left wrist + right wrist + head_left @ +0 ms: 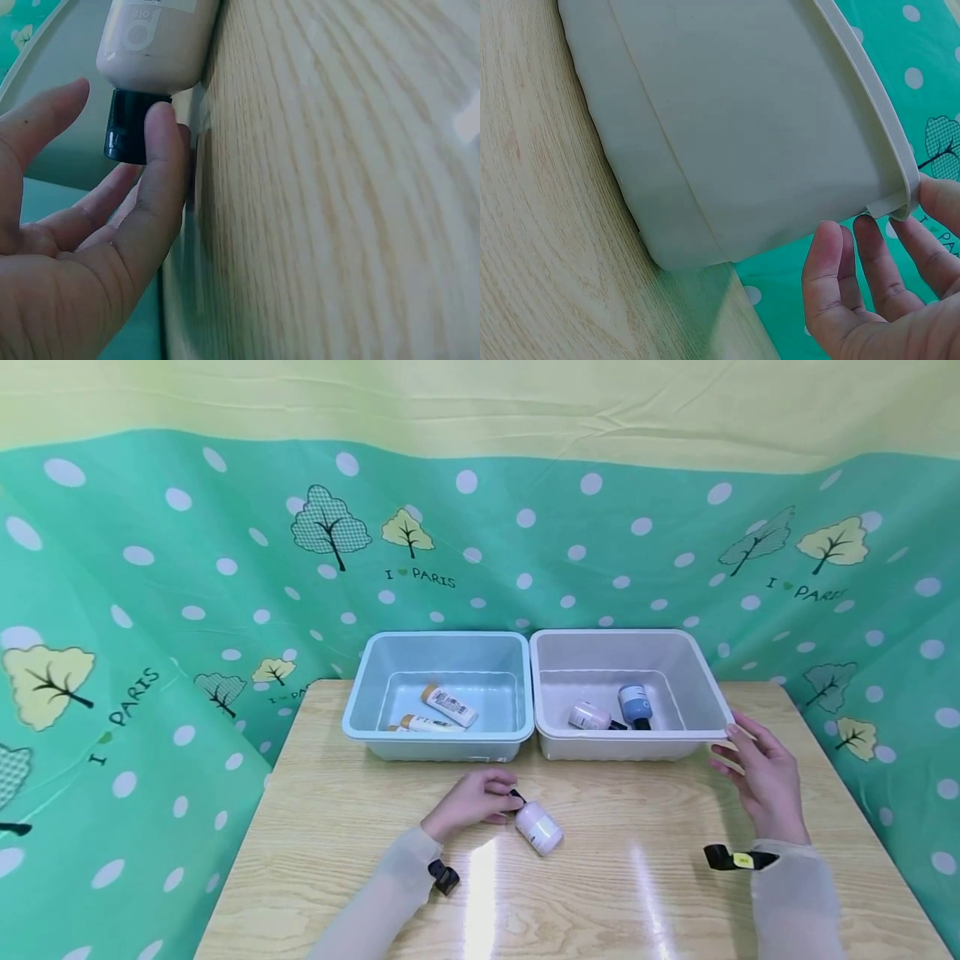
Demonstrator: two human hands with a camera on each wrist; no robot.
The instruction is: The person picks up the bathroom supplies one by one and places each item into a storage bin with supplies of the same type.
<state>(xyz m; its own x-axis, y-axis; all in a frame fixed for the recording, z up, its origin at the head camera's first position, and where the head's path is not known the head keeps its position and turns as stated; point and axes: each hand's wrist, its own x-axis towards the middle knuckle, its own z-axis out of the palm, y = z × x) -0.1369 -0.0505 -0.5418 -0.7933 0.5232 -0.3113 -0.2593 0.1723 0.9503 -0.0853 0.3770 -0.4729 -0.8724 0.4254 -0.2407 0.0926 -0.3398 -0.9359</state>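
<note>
A pale pink bottle (pixel 538 828) with a black cap (pixel 127 127) lies on the table. My left hand (pixel 480 802) is at its cap; in the left wrist view one fingertip (pixel 160 124) touches the cap's side while another digit stands apart from it. My right hand (pixel 765 777) holds the front right corner of the grey bin (pixel 630 745), thumb and a finger at the rim (pixel 900 169) and the other fingers loosely bent below. Inside that bin lie another pink bottle (pixel 588 716) and a blue bottle (pixel 635 702), both black-capped.
A light blue bin (pixel 442 746) stands directly left of the grey one, holding white tubes (pixel 450 705) with tan caps. Both bins sit at the back of the wooden table (pixel 337 860), against a green dotted curtain (pixel 465 527).
</note>
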